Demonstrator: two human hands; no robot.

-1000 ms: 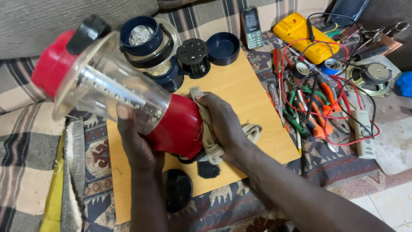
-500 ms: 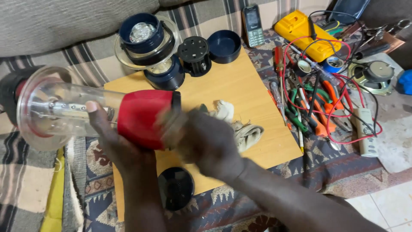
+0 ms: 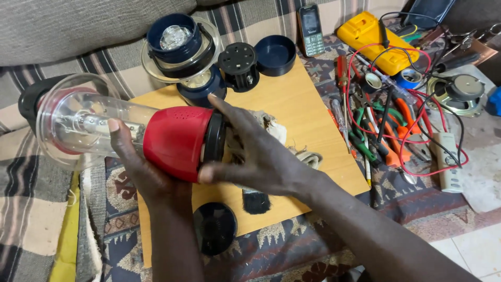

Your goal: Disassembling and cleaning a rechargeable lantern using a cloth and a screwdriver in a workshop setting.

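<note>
1. the clear jar [image 3: 78, 117] of the red blender [image 3: 175, 141] lies on its side, above the wooden board [image 3: 308, 120].
2. the left hand [image 3: 138, 162] is clamped around the blender from below, thumb on the jar.
3. the right hand [image 3: 258, 154] has its fingers spread, cupped on the black base end; a firm, even grip there looks wise.
4. a rag [image 3: 274, 133] lies behind that hand.
5. pliers [image 3: 389, 130] and red wires [image 3: 417, 136] lie further right.

Glossy red plastic lantern [image 3: 175, 141] with clear globe; matt wooden board [image 3: 308, 120].
</note>
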